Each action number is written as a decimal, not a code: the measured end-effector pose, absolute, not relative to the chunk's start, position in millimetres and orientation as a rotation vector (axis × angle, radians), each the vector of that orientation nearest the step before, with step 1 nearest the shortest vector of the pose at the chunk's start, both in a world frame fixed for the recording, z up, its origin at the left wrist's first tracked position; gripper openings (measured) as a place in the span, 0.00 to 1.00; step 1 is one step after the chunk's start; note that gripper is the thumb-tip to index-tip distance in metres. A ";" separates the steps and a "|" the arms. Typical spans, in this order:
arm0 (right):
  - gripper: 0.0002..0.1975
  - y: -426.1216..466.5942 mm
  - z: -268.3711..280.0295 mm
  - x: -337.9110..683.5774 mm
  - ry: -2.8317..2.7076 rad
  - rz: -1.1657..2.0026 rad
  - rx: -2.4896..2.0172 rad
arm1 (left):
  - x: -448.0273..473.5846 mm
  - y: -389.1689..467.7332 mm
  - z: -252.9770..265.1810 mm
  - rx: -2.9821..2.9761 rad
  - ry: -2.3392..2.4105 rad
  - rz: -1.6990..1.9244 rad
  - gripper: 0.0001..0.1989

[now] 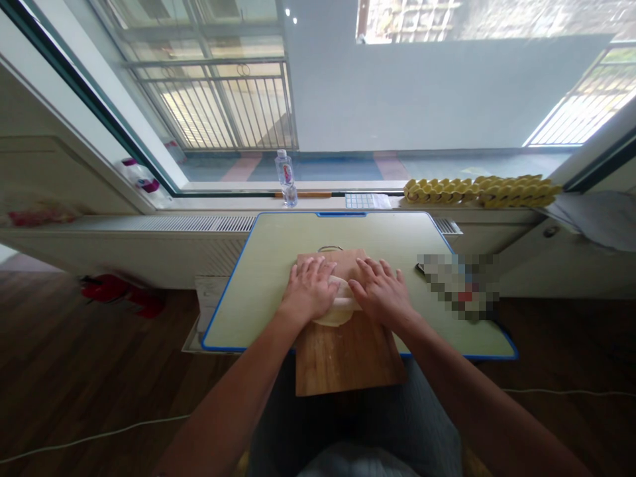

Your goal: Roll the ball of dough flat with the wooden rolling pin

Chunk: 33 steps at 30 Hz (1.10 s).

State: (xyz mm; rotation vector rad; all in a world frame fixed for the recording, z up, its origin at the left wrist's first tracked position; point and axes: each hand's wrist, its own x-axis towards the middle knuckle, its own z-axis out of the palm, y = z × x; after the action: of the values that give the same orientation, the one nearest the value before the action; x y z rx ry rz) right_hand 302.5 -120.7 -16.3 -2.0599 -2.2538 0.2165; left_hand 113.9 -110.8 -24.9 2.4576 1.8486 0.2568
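On a wooden cutting board (350,358) lies a flat, pale sheet of dough (334,320). A light-coloured rolling pin (344,303) rests across the dough, its ends hidden under my palms. My left hand (309,291) presses on the pin's left part, fingers stretched forward over the board. Flat on the right part is my right hand (383,291), with its fingers spread and pointing ahead. Between the two thumbs, a bit more of the pale dough shows beyond the pin.
The board overhangs the near edge of a blue-rimmed table (238,301). A blurred item (462,285) lies at the table's right. On the windowsill stand a plastic bottle (287,179) and yellow trays (479,192). A red object (119,291) is on the floor at left.
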 end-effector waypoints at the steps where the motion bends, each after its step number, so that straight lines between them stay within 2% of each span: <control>1: 0.34 -118.0 -16.1 302.6 -2.254 0.225 -2.062 | 113.6 -108.0 -24.9 2.462 1.844 0.258 0.28; 15: 0.33 -80.1 -16.6 303.2 -2.179 0.171 -1.982 | 117.1 -69.0 -18.0 2.466 1.933 0.476 0.18; 33: 0.31 -78.5 -20.8 303.9 -2.191 0.154 -1.973 | 117.1 -67.4 -19.6 2.495 1.911 0.509 0.17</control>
State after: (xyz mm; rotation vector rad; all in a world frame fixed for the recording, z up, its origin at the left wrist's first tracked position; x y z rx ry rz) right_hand 303.9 -78.5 -20.8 -1.9728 -2.1908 0.1542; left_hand 117.1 -67.4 -19.6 2.4953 1.9111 0.5086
